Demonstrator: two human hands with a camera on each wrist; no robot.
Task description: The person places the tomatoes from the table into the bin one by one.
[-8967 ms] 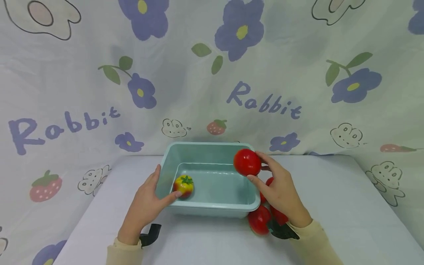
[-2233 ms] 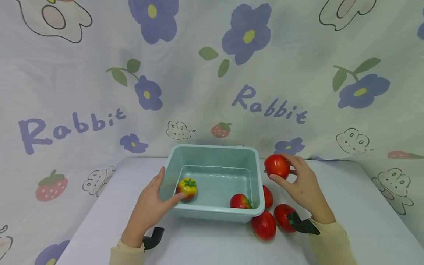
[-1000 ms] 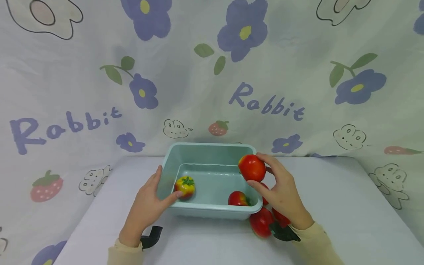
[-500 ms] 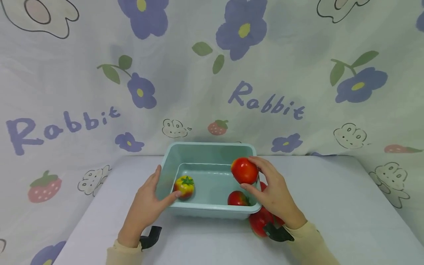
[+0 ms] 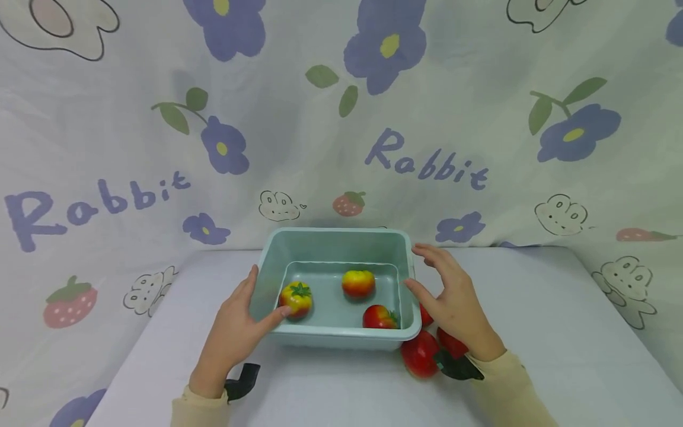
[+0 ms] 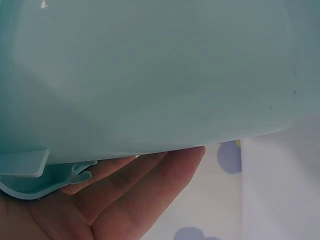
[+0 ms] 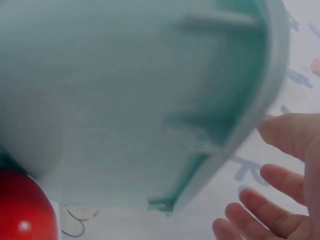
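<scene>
A pale green plastic basin [image 5: 344, 335] stands on the table and holds three red-and-yellow toy tomatoes. One tomato [image 5: 296, 299] lies at the left with its green leaves up, another [image 5: 358, 284] near the middle, and the third [image 5: 379, 317] by the front right corner. My left hand [image 5: 237, 326] grips the basin's left side, thumb over the front rim and fingers along the outer wall [image 6: 160, 100]. Just off the right rim, my right hand [image 5: 453, 302] has its fingers spread and nothing in them; the right wrist view shows its fingertips [image 7: 277, 182] beside the basin's outer wall.
Outside the basin's right front corner lie more red tomatoes: one in front [image 5: 421, 354], one partly under my right wrist [image 5: 452, 342], and one half hidden by the rim [image 5: 425, 315]. A printed cloth [image 5: 320, 148] hangs behind the white table [image 5: 331, 391].
The tomato my right hand carried in over the rim now lies mid-basin, released. That hand has drawn back right. Another tomato joined the basin earlier. My left hand keeps its hold.
</scene>
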